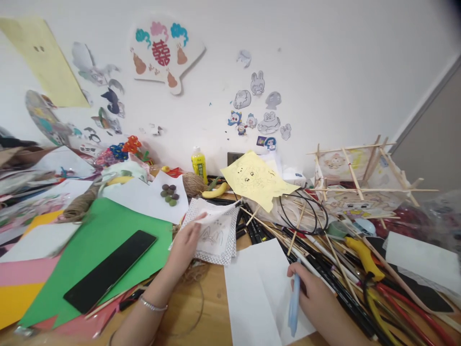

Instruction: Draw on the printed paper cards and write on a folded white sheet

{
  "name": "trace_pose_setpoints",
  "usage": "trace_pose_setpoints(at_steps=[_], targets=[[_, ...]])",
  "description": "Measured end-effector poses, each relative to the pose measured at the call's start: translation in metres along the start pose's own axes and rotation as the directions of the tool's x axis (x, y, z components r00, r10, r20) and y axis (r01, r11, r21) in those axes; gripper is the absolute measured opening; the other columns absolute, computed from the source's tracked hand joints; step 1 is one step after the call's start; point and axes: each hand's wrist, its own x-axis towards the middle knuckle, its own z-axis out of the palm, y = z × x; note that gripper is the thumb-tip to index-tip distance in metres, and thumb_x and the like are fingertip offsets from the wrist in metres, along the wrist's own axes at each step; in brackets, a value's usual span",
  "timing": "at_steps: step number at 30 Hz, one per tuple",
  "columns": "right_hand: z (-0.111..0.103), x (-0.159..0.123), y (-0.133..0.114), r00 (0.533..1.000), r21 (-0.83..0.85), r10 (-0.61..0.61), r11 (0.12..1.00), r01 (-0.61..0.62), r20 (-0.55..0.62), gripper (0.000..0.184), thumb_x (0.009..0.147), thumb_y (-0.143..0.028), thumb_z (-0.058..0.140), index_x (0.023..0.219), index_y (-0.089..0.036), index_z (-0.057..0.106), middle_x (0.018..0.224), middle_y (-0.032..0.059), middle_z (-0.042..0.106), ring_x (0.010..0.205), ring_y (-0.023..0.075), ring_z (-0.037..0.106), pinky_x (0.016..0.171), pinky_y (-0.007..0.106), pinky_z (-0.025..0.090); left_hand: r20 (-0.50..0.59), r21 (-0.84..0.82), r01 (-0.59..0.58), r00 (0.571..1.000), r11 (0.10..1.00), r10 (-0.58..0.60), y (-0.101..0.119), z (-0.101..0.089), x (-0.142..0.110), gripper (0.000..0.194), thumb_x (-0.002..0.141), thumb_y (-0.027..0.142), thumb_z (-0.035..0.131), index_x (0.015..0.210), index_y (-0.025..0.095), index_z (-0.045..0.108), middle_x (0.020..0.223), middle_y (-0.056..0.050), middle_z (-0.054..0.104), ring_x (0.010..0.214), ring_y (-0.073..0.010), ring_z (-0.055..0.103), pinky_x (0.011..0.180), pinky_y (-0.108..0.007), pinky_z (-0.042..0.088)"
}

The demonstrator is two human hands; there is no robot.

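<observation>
My left hand (185,245) is at a small stack of papers with a patterned border (225,254), its fingers closed on the thin top sheet (216,235), which bears a line drawing and curls up at its far edge. In my right hand (313,293) is a light blue pen (294,305), held slanted over white paper (252,288). This paper lies in front of me, with a second white piece overlapping it. A yellow sheet with a pencilled face (252,175) rests on the clutter beyond the stack.
On the left, a black phone (110,271) lies on green paper (144,218). Black markers (324,274) and wooden sticks fill the right, with yellow-handled pliers (363,257) and a stick frame (356,178). A yellow bottle (199,163) stands against the wall.
</observation>
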Motion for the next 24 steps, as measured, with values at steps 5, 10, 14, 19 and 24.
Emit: trace_pose_setpoints(at_steps=[5, 10, 14, 19, 24], targets=[[0.002, 0.003, 0.006, 1.000, -0.003, -0.008, 1.000, 0.008, 0.029, 0.019, 0.077, -0.015, 0.039, 0.088, -0.024, 0.051, 0.066, -0.0007, 0.059, 0.064, 0.0207, 0.056, 0.060, 0.026, 0.037, -0.434, -0.172, 0.113, 0.883, 0.979, -0.178, -0.003, -0.019, 0.005, 0.061, 0.090, 0.064, 0.032, 0.107, 0.011, 0.058, 0.103, -0.013, 0.067, 0.099, -0.0266, 0.063, 0.081, -0.032, 0.052], [0.004, 0.004, 0.010, 0.999, -0.021, -0.020, 1.000, 0.021, 0.044, 0.021, 0.079, -0.014, 0.038, 0.091, -0.025, 0.052, 0.068, -0.0006, 0.059, 0.065, 0.0206, 0.057, 0.061, 0.026, 0.038, -0.494, -0.132, 0.052, 0.862, 0.990, -0.111, 0.007, -0.019, -0.002, 0.052, 0.092, 0.058, 0.036, 0.106, 0.013, 0.058, 0.103, -0.012, 0.066, 0.103, -0.0288, 0.060, 0.084, -0.034, 0.051], [0.005, 0.004, 0.008, 0.999, -0.022, -0.018, 1.000, 0.018, 0.041, 0.023, 0.079, -0.011, 0.037, 0.091, -0.025, 0.051, 0.070, -0.0002, 0.061, 0.069, 0.0206, 0.060, 0.063, 0.026, 0.039, -0.291, -0.031, -0.128, 0.950, 0.991, 0.114, 0.018, -0.024, -0.004, 0.039, 0.090, 0.047, 0.044, 0.102, 0.017, 0.065, 0.111, -0.011, 0.067, 0.111, -0.0303, 0.058, 0.094, -0.038, 0.047], [0.007, 0.006, 0.006, 0.997, -0.083, -0.074, 0.994, 0.075, 0.018, 0.028, 0.073, -0.006, 0.040, 0.090, -0.024, 0.053, 0.072, 0.0005, 0.064, 0.070, 0.0192, 0.062, 0.064, 0.025, 0.041, 0.614, 0.203, -0.536, 0.722, 0.820, 0.319, 0.008, -0.019, -0.003, 0.050, 0.090, 0.025, 0.044, 0.139, 0.033, 0.044, 0.151, -0.002, 0.033, 0.140, -0.0271, 0.027, 0.112, -0.052, 0.022], [0.007, 0.009, 0.005, 0.989, -0.184, -0.145, 0.973, 0.139, -0.021, 0.021, 0.072, -0.008, 0.049, 0.085, -0.023, 0.055, 0.070, -0.0008, 0.065, 0.064, 0.0173, 0.063, 0.058, 0.022, 0.039, 0.747, 0.389, -0.534, 0.660, 0.751, 0.083, -0.016, 0.006, -0.001, 0.079, 0.071, 0.011, 0.053, 0.144, 0.031, 0.035, 0.152, -0.003, 0.024, 0.140, -0.0294, 0.021, 0.111, -0.055, 0.020]])
